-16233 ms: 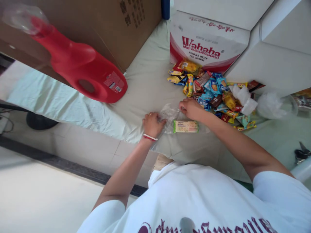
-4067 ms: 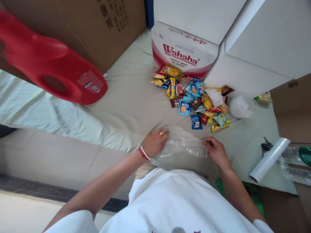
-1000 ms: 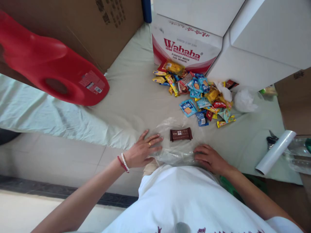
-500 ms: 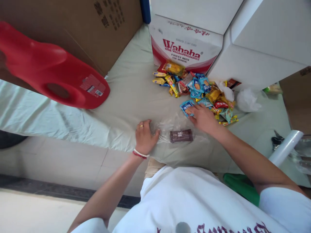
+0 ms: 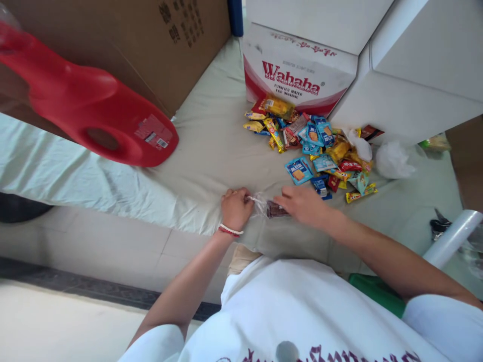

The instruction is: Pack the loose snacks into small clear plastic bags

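Observation:
My left hand [image 5: 236, 208] pinches the gathered left end of a clear plastic film [image 5: 259, 203] near the front edge of the cloth-covered surface. A dark brown wrapped snack bar [image 5: 276, 210] lies in the film, its right part hidden beneath my fingers. My right hand [image 5: 305, 205] is closed over the bar and the film around it. Just beyond the right hand lies a blue snack packet [image 5: 299, 170], apart from it. Behind that spreads a pile of small wrapped snacks [image 5: 313, 136] in yellow, blue, red and brown.
A red jug [image 5: 113, 118] lies at the left before a brown carton [image 5: 124, 45]. Behind the snacks stands a white Wahaba-style "Wahaha" box [image 5: 298, 75]. Crumpled white plastic [image 5: 395, 160] is at right, with scissors [image 5: 438, 223] and a film roll [image 5: 455, 239] nearer.
The film, earlier spread flat, is now folded over the brown bar and bunched at its left end. My right hand has come back from the blue packet to the bar. The left hand has closed.

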{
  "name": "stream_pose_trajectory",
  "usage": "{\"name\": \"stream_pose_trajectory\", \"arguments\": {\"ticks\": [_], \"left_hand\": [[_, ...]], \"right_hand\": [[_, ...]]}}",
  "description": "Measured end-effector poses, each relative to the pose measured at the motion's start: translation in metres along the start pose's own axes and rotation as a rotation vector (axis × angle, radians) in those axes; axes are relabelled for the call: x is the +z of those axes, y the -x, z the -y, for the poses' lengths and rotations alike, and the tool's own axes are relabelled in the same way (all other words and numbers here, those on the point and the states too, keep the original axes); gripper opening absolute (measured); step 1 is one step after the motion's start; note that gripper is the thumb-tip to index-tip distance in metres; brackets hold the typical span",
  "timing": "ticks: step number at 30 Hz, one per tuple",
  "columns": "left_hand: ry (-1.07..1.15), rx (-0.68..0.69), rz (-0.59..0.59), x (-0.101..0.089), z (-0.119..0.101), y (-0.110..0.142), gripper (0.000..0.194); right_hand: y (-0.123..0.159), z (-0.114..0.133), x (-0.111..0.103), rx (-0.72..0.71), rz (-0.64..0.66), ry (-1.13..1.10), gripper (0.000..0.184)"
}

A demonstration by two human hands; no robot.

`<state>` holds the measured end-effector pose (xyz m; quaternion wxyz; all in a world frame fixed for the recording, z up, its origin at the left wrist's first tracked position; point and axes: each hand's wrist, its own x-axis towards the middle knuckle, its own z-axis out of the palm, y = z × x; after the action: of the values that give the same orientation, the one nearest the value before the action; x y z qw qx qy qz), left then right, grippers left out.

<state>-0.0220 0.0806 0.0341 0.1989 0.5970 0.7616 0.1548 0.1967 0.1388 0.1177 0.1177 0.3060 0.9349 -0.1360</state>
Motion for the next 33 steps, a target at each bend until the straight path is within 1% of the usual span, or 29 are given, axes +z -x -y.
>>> {"name": "stream_pose_trajectory", "arguments": {"ticks": [2, 3, 5, 7, 8, 10, 11, 12, 13, 14, 15, 16, 18, 19, 20, 21, 23, 25, 27, 29, 30, 31, 33], "left_hand": [[0.063, 0.037, 0.007, -0.007, 0.008, 0.003, 0.022], [0.109, 0.039, 0.011, -0.013, 0.013, 0.005, 0.023], [0.259, -0.015, 0.046, -0.025, 0.021, 0.010, 0.021], [0.500, -0.112, 0.107, -0.035, 0.020, 0.017, 0.017], [0.638, -0.148, 0.138, -0.037, 0.014, 0.020, 0.017], [0.863, -0.167, 0.190, -0.033, -0.008, 0.023, 0.022], [0.922, -0.147, 0.207, -0.028, -0.023, 0.024, 0.024], [0.933, -0.106, 0.241, -0.021, -0.039, 0.025, 0.025], [0.891, -0.045, 0.276, -0.013, -0.055, 0.025, 0.025], [0.788, 0.038, 0.300, -0.005, -0.069, 0.025, 0.026], [0.645, 0.126, 0.309, 0.003, -0.081, 0.026, 0.028], [0.480, 0.205, 0.301, 0.009, -0.090, 0.028, 0.032], [0.167, 0.302, 0.258, 0.018, -0.100, 0.034, 0.038], [0.052, 0.314, 0.233, 0.020, -0.100, 0.038, 0.040], [-0.032, 0.315, 0.219, 0.022, -0.100, 0.041, 0.042], [-0.089, 0.313, 0.212, 0.023, -0.098, 0.044, 0.043], [-0.151, 0.311, 0.207, 0.025, -0.095, 0.048, 0.044], [-0.178, 0.319, 0.200, 0.024, -0.093, 0.049, 0.044], [-0.192, 0.345, 0.180, 0.023, -0.092, 0.047, 0.041], [-0.205, 0.334, 0.124, 0.021, -0.090, 0.045, 0.036], [-0.207, 0.292, 0.075, 0.021, -0.088, 0.044, 0.034], [-0.204, 0.222, 0.017, 0.020, -0.085, 0.043, 0.033], [-0.194, 0.063, -0.073, 0.022, -0.077, 0.041, 0.044]], "right_hand": [[0.020, 0.011, 0.019, -0.062, 0.060, -0.012, 0.045], [0.027, 0.014, 0.029, -0.066, 0.070, -0.032, 0.052], [0.036, 0.015, 0.047, -0.044, 0.065, -0.083, 0.062], [0.039, 0.015, 0.060, -0.019, 0.040, -0.134, 0.066], [0.040, 0.015, 0.064, -0.016, 0.018, -0.159, 0.066], [0.039, 0.014, 0.068, -0.028, -0.052, -0.212, 0.062], [0.039, 0.014, 0.069, -0.043, -0.096, -0.247, 0.058], [0.040, 0.012, 0.070, -0.066, -0.137, -0.293, 0.053], [0.041, 0.010, 0.071, -0.079, -0.173, -0.348, 0.047], [0.043, 0.007, 0.072, -0.061, -0.215, -0.406, 0.042], [0.045, 0.003, 0.074, 0.004, -0.270, -0.454, 0.039], [0.049, -0.002, 0.075, 0.118, -0.343, -0.474, 0.038], [0.057, -0.011, 0.080, 0.408, -0.486, -0.414, 0.037], [0.061, -0.014, 0.082, 0.525, -0.524, -0.353, 0.036], [0.065, -0.017, 0.084, 0.594, -0.527, -0.293, 0.036], [0.068, -0.019, 0.084, 0.621, -0.506, -0.248, 0.034], [0.071, -0.019, 0.080, 0.617, -0.460, -0.225, 0.026], [0.068, -0.014, 0.069, 0.599, -0.425, -0.286, 0.024], [0.056, -0.006, 0.055, 0.548, -0.368, -0.385, 0.024], [0.038, 0.003, 0.043, 0.461, -0.312, -0.452, 0.024], [0.028, 0.007, 0.040, 0.420, -0.292, -0.459, 0.024], [0.018, 0.011, 0.039, 0.390, -0.277, -0.453, 0.025], [0.002, 0.017, 0.040, 0.353, -0.240, -0.438, 0.028]]}}
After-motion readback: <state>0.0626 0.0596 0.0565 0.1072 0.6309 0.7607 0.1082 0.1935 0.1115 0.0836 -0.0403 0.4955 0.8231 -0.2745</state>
